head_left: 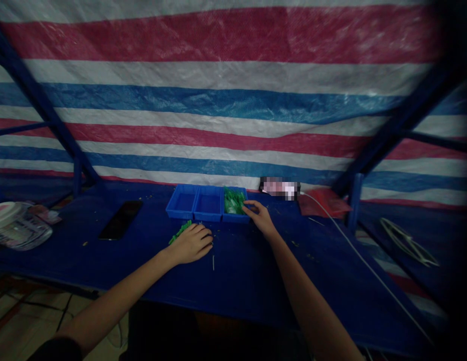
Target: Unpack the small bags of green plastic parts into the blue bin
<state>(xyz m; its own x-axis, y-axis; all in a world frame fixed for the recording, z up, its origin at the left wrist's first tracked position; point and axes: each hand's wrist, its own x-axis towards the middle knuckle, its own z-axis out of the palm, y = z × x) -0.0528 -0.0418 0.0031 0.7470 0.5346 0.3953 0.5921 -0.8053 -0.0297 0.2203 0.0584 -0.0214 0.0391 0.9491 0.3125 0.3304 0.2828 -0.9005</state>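
Note:
My left hand [193, 242] lies palm down on the blue table, fingers stretched out and slightly spread. Beside and partly under it is a row of small green plastic pieces [180, 231]. Just right of its fingertips a thin metal pin [213, 262] rests on the tabletop. My right hand [260, 218] reaches to the right edge of a blue three-compartment tray [207, 217], its thumb and fingers a little apart. Green pieces in clear plastic [234, 201] fill the tray's right compartment, close to those fingertips. Nothing shows in the left and middle compartments.
A dark phone [121, 220] lies on the left, near a white-lidded tub [20, 225]. At the back right are a lit device [280, 187] with a white cable [344, 234] and a red bag [323, 202]. Blue frame posts and a striped sheet [218, 110] enclose the table.

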